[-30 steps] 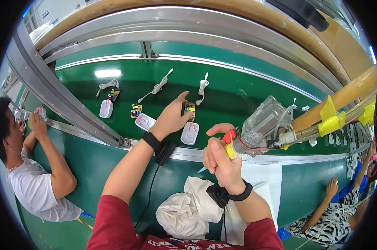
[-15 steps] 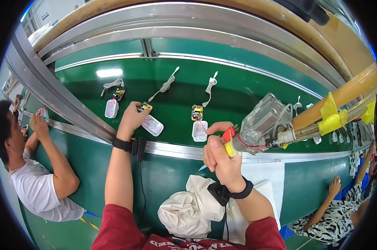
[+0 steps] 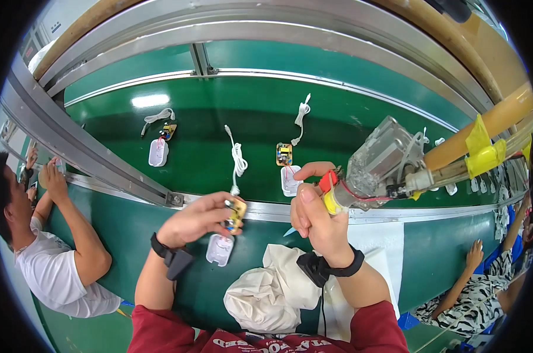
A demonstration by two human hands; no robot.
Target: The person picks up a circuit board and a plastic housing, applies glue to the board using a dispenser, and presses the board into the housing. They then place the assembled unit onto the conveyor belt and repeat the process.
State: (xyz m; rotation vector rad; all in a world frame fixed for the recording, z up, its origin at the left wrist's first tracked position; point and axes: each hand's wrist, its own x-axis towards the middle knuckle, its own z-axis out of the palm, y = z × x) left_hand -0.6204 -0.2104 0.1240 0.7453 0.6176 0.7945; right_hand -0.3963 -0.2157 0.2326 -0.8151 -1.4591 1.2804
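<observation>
My left hand (image 3: 190,223) pinches a small yellow-brown circuit board (image 3: 236,215) by its edge, above the near bench. A coiled white cable (image 3: 238,160) trails from the board across the metal rail onto the green surface beyond. Below the fingers, beside the board, is an open white plastic housing (image 3: 220,252). My right hand (image 3: 320,226) is wrapped around what looks like a glue gun (image 3: 333,201), with yellow tape and a red part near the index finger. Its nozzle is hidden. Just left of this hand, another white housing (image 3: 290,181) lies wired to a circuit board (image 3: 284,154).
A third board (image 3: 168,130) and housing (image 3: 158,153) lie at the far left. A taped pole (image 3: 481,132) meets the gun from the right. White cloth (image 3: 266,297) lies near me. A metal post (image 3: 95,138) rises at left. Co-workers sit on both sides.
My left hand has drawn the board, housing and cable from the far green surface toward me, over the rail. My right hand stays nearly in place with the gun.
</observation>
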